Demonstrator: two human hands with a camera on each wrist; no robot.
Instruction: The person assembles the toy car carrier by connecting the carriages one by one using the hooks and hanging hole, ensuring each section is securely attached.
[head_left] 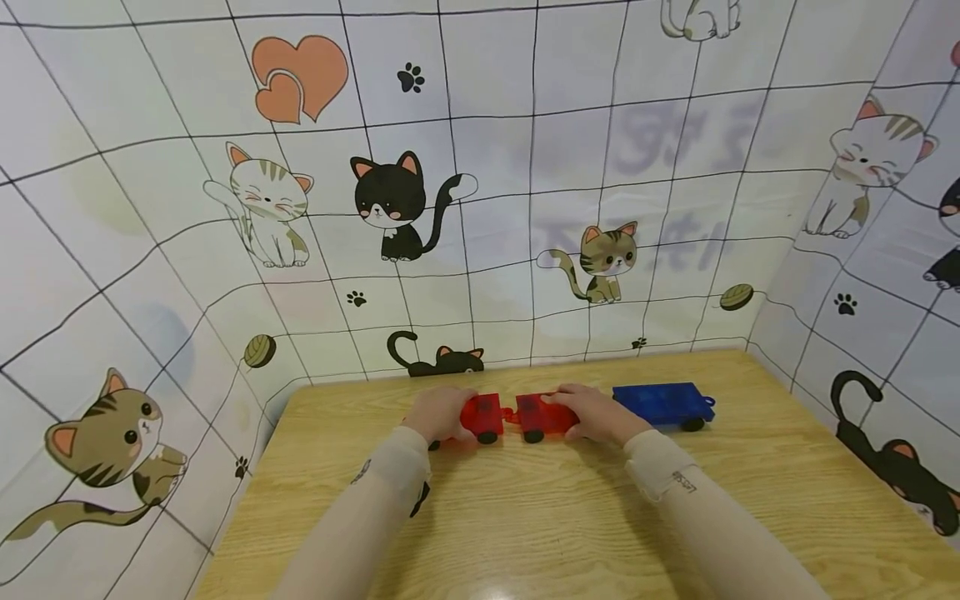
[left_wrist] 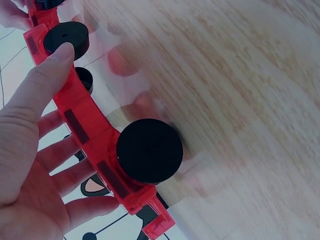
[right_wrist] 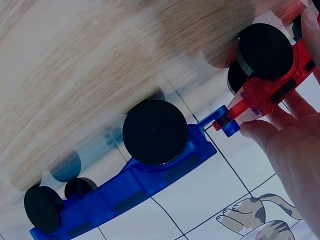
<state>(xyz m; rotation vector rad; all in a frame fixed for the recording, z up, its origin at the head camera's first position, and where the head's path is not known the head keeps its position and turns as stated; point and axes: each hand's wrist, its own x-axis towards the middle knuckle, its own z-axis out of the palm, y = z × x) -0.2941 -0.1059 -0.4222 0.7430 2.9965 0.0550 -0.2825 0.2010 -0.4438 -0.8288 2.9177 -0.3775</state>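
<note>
Two red toy train cars sit end to end on the wooden table [head_left: 495,517]. My left hand [head_left: 438,412] grips the left red car [head_left: 486,414], its thumb beside a black wheel [left_wrist: 66,39] in the left wrist view. My right hand [head_left: 596,414] holds the right red car [head_left: 532,410] from its far end. Between the cars, red couplings [head_left: 511,414] meet; whether they are hooked cannot be told. A blue toy train car [head_left: 663,403] stands right of my right hand. Its end loop [right_wrist: 216,118] meets the right red car's coupling in the right wrist view.
A white cloth wall [head_left: 495,192] with black grid lines and cartoon cats rises behind the table's back edge and along both sides. One black piece [head_left: 420,498] shows beside my left wrist.
</note>
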